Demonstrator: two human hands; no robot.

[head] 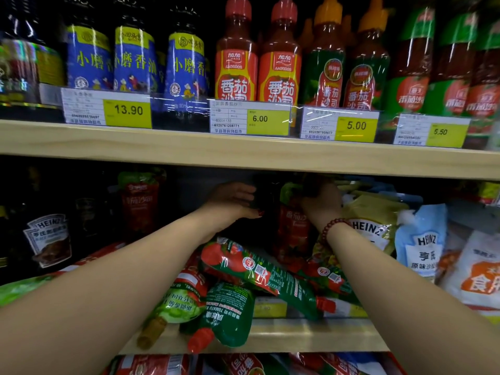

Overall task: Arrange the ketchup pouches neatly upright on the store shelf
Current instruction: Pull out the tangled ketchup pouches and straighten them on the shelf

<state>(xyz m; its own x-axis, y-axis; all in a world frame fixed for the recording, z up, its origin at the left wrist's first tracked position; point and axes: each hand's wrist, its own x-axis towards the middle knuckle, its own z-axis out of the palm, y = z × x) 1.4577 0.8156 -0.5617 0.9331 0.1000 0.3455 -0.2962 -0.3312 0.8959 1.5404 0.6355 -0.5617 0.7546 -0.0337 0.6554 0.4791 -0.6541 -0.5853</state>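
Far back on the lower shelf [297, 336], the right hand [322, 203] grips the green top of an upright ketchup pouch [292, 228]. Just left of it is the left hand [232, 201]; whether it holds something, I cannot tell. The other pouches [259, 269] lie flat near the front.

Just one cam here, head-worn and wide-angle, sitting really close to the shelving and facing it pretty much straight on, tipped slightly down. The wooden shelf board [243, 155] crosses mid-frame: bottles [235, 58] above it, pouches [259, 269] below it, forearms [121, 280] coming in from underneath.
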